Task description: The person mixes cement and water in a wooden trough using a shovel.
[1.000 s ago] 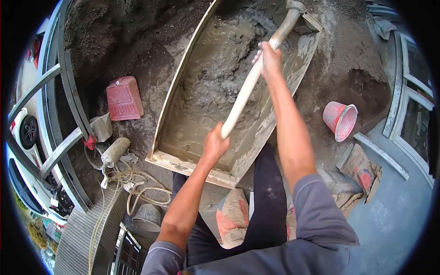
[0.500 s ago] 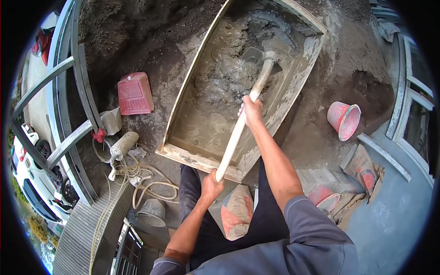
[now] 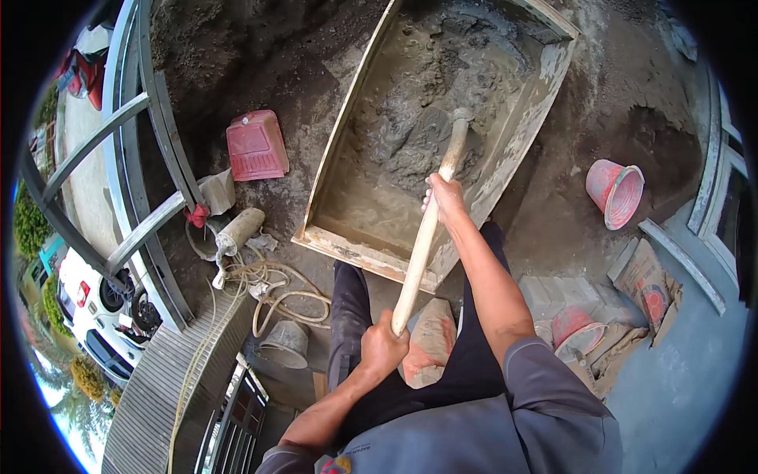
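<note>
Both hands grip a hoe (image 3: 425,233) by its long wooden handle. My left hand (image 3: 384,345) is wrapped round the butt end, close to my legs. Farther up the shaft, my right hand (image 3: 445,197) is closed above the near part of a wooden mixing trough (image 3: 359,253). The hoe's socket shows over the wet grey mortar (image 3: 410,130), while its blade is largely sunk and hidden. Thin, watery mix lies at the trough's near end, with thicker lumps farther off. A paper cement bag (image 3: 429,347) stands between my legs.
Left of the trough lie a red plastic tray (image 3: 257,147), a coiled hose (image 3: 272,288) and a grey bucket (image 3: 285,344). To the right are a red bucket (image 3: 614,193), stacked blocks (image 3: 564,300) and a metal bar (image 3: 683,265). A metal frame (image 3: 130,158) rises at far left.
The hoe has been drawn back toward my body, both hands moving with it. Its blade has gone from partly visible to largely covered by mortar. The whole view has shifted slightly.
</note>
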Demonstrator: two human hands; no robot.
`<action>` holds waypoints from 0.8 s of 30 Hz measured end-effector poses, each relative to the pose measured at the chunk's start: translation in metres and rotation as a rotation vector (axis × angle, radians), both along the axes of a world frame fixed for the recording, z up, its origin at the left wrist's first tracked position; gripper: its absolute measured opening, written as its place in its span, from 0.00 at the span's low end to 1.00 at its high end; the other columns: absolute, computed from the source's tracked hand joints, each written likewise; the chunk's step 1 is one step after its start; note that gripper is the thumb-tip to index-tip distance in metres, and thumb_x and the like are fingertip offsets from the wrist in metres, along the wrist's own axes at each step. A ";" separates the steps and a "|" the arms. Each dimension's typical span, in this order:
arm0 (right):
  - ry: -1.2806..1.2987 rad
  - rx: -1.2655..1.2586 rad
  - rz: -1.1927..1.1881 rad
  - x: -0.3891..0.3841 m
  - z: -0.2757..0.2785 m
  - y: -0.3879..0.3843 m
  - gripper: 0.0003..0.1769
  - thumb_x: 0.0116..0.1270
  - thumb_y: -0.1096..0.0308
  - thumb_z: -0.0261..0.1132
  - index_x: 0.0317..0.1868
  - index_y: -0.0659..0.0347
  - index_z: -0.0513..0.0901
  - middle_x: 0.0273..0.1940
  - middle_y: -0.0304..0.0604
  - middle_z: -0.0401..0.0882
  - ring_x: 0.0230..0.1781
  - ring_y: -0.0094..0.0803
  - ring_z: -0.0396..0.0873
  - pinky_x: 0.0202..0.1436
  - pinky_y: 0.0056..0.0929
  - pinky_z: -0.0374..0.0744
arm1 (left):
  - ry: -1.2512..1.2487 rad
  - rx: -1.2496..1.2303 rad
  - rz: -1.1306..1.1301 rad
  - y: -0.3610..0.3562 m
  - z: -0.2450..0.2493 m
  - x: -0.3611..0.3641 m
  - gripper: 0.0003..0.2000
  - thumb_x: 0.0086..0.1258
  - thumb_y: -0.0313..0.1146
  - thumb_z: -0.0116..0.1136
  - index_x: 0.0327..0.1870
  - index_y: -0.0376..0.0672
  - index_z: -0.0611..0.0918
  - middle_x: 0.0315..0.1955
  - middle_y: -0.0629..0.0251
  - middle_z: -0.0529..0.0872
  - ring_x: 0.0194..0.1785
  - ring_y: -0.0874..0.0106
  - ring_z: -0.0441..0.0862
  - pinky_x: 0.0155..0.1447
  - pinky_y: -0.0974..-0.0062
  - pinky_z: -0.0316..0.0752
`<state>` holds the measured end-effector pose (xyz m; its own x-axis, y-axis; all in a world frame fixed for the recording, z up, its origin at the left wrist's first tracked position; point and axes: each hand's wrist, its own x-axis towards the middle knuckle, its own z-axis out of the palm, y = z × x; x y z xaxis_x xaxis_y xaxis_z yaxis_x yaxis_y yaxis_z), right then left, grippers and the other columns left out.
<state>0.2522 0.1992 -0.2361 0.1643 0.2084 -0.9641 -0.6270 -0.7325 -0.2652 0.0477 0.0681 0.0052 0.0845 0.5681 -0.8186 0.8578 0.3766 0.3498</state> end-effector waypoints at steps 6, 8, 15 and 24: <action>-0.167 0.109 -0.025 0.031 0.018 0.021 0.10 0.67 0.67 0.65 0.40 0.61 0.73 0.22 0.39 0.71 0.14 0.30 0.70 0.16 0.35 0.75 | -0.091 0.117 -0.001 -0.043 -0.069 0.010 0.15 0.61 0.31 0.67 0.43 0.37 0.75 0.25 0.37 0.84 0.33 0.40 0.86 0.37 0.47 0.82; -0.141 0.240 -0.092 0.056 0.050 0.035 0.09 0.66 0.68 0.65 0.39 0.61 0.74 0.22 0.38 0.71 0.16 0.30 0.72 0.18 0.34 0.76 | -0.152 0.225 -0.056 -0.045 -0.084 0.015 0.14 0.59 0.29 0.68 0.41 0.39 0.74 0.26 0.43 0.85 0.33 0.42 0.86 0.37 0.45 0.80; -0.012 0.459 -0.467 0.132 -0.032 0.182 0.11 0.68 0.65 0.67 0.34 0.59 0.74 0.24 0.39 0.71 0.19 0.30 0.72 0.22 0.36 0.77 | 0.057 0.882 -0.509 0.159 -0.168 0.052 0.12 0.50 0.24 0.65 0.31 0.44 0.72 0.25 0.59 0.77 0.30 0.56 0.80 0.34 0.56 0.74; 0.208 0.461 -0.582 0.095 -0.148 0.277 0.14 0.68 0.63 0.65 0.30 0.55 0.69 0.22 0.39 0.68 0.17 0.33 0.69 0.23 0.41 0.77 | 0.158 0.871 -0.676 0.274 -0.202 0.018 0.10 0.54 0.24 0.64 0.34 0.46 0.75 0.27 0.60 0.82 0.32 0.56 0.85 0.36 0.57 0.80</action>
<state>0.3475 0.4762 -0.3840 0.1955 0.5319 -0.8239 -0.9477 -0.1136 -0.2982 0.0658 0.3416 -0.1966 0.5234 0.8303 -0.1915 0.8519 -0.5058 0.1357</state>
